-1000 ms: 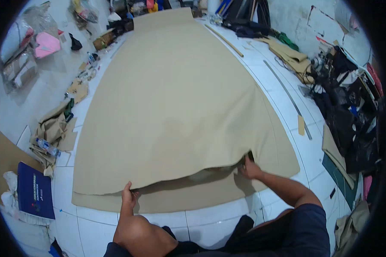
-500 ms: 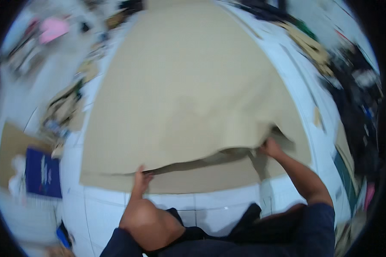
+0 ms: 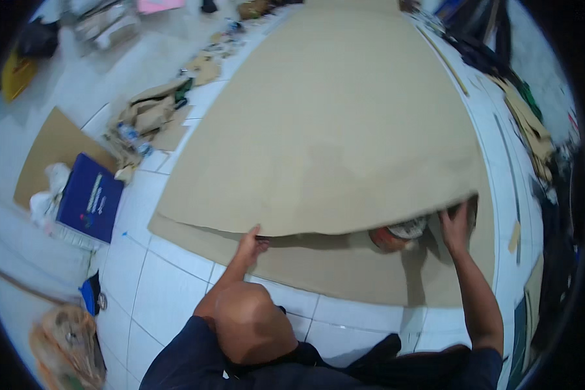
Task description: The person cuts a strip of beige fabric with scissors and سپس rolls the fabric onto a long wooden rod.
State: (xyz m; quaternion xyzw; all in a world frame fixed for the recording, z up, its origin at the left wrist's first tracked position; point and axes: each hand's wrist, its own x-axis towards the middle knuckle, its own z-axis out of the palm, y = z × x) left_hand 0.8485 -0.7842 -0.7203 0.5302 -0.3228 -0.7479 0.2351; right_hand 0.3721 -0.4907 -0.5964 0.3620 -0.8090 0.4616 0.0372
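Observation:
A large beige fabric sheet stretches away from me in at least two layers. My left hand pinches the near edge of the top layer, left of the middle. At the right corner my right hand grips the same edge and holds it raised. In the gap between the layers, a rounded orange and whitish object rests on the lower layer, close to my right hand. The sheet partly covers this object, and its kind cannot be made out.
White floor tiles surround the fabric. On the left lie a dark blue box, a plastic bottle, crumpled beige cloth and an orange plastic bag. Long thin strips and dark cloth lie along the right.
The view has swung, so the scene sits differently. The top layer's right corner has been lifted and straightened, and the orange and whitish object beneath it now shows.

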